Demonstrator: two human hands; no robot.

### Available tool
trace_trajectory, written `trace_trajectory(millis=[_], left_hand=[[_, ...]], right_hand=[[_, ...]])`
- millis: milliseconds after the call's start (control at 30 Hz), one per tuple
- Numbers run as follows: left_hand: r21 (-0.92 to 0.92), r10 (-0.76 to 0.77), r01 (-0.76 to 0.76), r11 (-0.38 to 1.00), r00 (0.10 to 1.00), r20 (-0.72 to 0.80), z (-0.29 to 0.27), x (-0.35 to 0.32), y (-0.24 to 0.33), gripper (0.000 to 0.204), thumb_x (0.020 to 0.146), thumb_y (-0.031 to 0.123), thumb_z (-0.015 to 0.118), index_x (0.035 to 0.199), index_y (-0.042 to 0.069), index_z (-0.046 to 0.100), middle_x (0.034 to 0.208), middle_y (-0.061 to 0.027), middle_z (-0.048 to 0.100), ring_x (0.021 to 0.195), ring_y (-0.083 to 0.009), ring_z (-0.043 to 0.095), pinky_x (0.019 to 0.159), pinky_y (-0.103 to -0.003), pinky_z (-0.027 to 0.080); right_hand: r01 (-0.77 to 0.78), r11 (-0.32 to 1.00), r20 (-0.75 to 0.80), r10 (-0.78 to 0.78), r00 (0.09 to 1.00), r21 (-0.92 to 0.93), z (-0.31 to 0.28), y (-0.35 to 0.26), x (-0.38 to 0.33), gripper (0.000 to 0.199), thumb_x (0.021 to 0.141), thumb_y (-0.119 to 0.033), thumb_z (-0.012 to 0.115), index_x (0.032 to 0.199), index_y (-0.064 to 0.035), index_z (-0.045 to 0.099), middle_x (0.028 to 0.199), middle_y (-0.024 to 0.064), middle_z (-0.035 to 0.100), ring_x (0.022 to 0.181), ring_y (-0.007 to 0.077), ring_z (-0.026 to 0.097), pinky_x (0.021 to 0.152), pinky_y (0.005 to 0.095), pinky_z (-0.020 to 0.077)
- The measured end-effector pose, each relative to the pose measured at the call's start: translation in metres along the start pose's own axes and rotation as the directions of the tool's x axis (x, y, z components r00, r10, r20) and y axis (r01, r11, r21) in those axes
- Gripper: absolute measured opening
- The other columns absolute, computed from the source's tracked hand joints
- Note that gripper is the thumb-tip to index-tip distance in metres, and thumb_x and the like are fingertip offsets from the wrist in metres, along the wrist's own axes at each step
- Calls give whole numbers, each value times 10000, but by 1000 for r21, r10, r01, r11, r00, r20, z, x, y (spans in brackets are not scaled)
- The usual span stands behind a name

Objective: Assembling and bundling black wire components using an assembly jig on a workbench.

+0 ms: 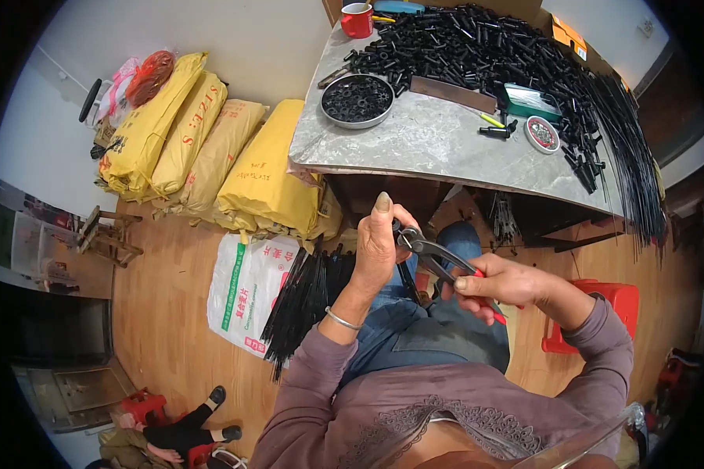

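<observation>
My right hand [499, 286] grips the red handles of a pair of pliers [438, 260], whose metal jaws point left toward my left hand [380, 245]. That hand is closed around a thin black rod [407, 278] that runs down over my lap, and the jaws bite at its top end beside my thumb. A silver bangle sits on my left wrist. Both hands hover above my knees, just in front of the grey table edge [414, 168].
The table carries a heap of black tubes [477, 43], long black rods [626, 148] at its right, a round tin of black rings [357, 100], a small dish [541, 134] and a red mug [357, 20]. Yellow sacks [211, 148], a white sack [246, 285] and a rod bundle [301, 301] lie left. A red stool [610, 309] stands right.
</observation>
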State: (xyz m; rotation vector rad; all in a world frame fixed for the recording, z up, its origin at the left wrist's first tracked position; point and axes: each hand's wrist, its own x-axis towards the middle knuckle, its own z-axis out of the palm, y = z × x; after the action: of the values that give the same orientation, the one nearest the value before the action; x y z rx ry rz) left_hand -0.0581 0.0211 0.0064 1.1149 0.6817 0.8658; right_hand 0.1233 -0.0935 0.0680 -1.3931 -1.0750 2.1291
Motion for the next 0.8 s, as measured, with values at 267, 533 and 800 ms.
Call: trace_trajectory(millis=[267,533,800], left_hand=[[99,145,-155,983,985,95,3,9,-1,567,998,467,304,662,64,520,575,-41,512,413,-80,412,372,-223,296],[-152,-1,-19,988,992,-129,12,8,0,537,1004,476,285,704,65,458,431,36,212,335,-76,223,345,-235,213],[-102,-17,12,995,999,-49,35,15,1,575,999,504,276,700,53,468,422,29,226,338,-86,229,348,-244,229]], right_hand=[[-27,995,-95,36,995,98,14,14,3,358,958,-404,516,861,-60,500,607,-18,460,472,67,456,417,228,391],[-172,368,-405,-861,309,-914,-95,16,7,159,752,-96,589,906,-108,624,799,111,643,798,327,627,690,426,495],[-609,541,-761,-627,166,-579,-259,1,-28,211,825,-258,587,950,-108,665,865,147,668,853,328,640,724,451,489]])
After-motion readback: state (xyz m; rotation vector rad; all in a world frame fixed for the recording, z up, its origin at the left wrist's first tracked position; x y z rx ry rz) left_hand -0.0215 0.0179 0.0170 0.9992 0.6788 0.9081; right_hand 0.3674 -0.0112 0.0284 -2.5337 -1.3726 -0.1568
